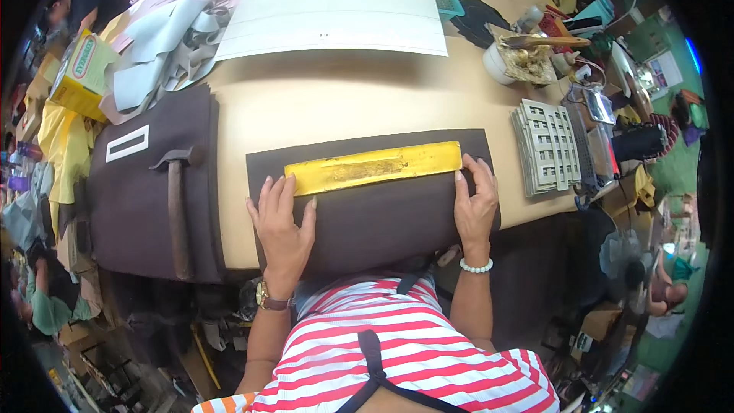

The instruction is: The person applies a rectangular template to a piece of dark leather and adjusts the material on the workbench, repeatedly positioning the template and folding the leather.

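Observation:
A long yellow bar (375,167), worn brown along its middle, lies across a dark sheet (367,222) at the near side of the table. My left hand (281,222) rests on the sheet with fingers stretched out and thumb apart, its fingertips against the bar's left end. At the other end, my right hand (475,197) has bent fingers and a thumb around the bar's lower right corner. A hammer (177,214) lies to the left on a stack of dark sheets (130,199), beside a small white rectangular frame (128,144).
A large white sheet (344,8) spans the far side. Grey scraps (160,46) and a yellow box (80,73) stand at the far left. Grid-patterned pale panels (547,145) are stacked at right, near a white tub (498,63) with a brush (547,42) on it.

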Tool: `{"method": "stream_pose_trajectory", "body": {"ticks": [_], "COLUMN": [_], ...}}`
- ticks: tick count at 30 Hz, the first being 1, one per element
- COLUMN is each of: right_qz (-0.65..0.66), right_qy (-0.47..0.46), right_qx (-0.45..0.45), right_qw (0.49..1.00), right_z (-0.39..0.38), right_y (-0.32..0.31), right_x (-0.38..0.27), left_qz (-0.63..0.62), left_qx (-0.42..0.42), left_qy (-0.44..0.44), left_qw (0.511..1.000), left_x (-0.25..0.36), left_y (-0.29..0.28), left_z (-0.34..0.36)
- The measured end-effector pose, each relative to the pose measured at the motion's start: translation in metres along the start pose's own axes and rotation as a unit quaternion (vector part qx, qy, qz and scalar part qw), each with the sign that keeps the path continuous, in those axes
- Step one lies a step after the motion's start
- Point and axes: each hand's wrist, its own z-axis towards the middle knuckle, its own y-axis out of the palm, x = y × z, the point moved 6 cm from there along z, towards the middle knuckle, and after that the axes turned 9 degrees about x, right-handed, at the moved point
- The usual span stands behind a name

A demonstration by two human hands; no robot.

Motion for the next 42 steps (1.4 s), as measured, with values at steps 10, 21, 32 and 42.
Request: {"method": "stream_pose_trajectory", "body": {"ticks": [10, 21, 32, 42], "right_qz": [-0.044, -0.07, -0.226, -0.161], "right_qy": [-0.049, -0.053, -0.05, -0.062], "right_qx": [-0.022, -0.031, -0.087, -0.04], "right_qw": [0.998, 0.996, 0.969, 0.984], "right_z": [0.0, 0.001, -0.01, 0.0], "right_y": [0.008, 0.01, 0.01, 0.001], "right_x": [0.002, 0.0, 0.011, 0.001], "left_qz": [0.004, 0.027, 0.087, 0.078], "left_qx": [0.016, 0.005, -0.073, -0.051], "left_qy": [0.015, -0.001, 0.019, 0.013], "left_qw": [1.0, 1.0, 0.993, 0.996], "left_x": [0.0, -0.001, -0.017, -0.01], "left_y": [0.016, 0.011, 0.015, 0.006], "left_z": [0.01, 0.009, 0.01, 0.009]}}
